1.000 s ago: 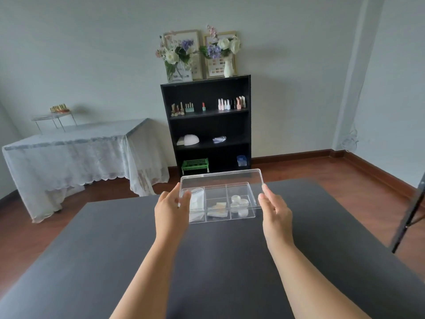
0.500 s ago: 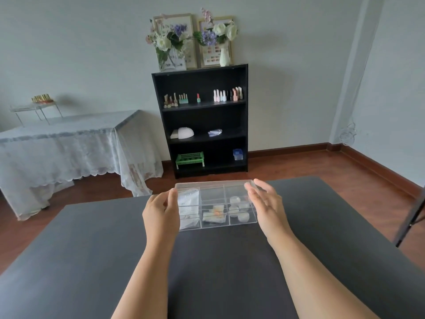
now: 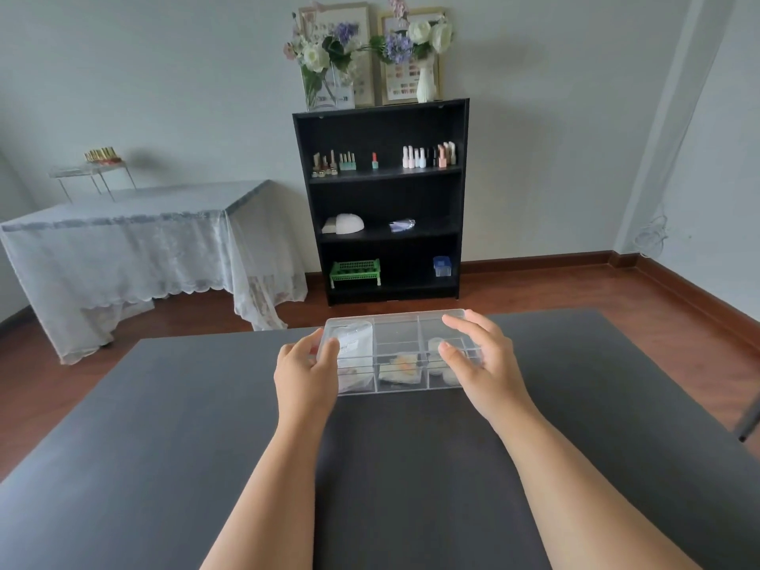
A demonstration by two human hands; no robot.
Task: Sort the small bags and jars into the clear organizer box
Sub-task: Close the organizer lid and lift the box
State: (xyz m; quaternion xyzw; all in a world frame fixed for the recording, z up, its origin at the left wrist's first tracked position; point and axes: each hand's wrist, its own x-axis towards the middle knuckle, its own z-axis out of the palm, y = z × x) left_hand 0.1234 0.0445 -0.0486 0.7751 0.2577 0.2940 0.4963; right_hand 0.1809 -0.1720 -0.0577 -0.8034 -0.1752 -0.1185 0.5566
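Observation:
The clear organizer box [image 3: 397, 335] lies flat on the dark grey table [image 3: 197, 429] with its lid down. Through the plastic I see a small white bag [image 3: 354, 338] in the left compartment, a bag with orange bits [image 3: 401, 366] in the middle, and small white jars [image 3: 450, 377] on the right. My left hand [image 3: 304, 376] grips the box's left end, thumb on top. My right hand [image 3: 485, 359] rests over the right end of the lid with its fingers spread, covering part of the jar compartments.
A black bookshelf [image 3: 380, 199] with nail polish bottles, a green rack and a blue box stands against the far wall beyond the table. A lace-covered table [image 3: 131, 240] is at the left. A dark stand leg [image 3: 748, 421] shows at the right edge.
The upright lid has come down shut onto the box. My right hand moved from the box's right side onto the lid. The box sits lower and nearer the table's far edge.

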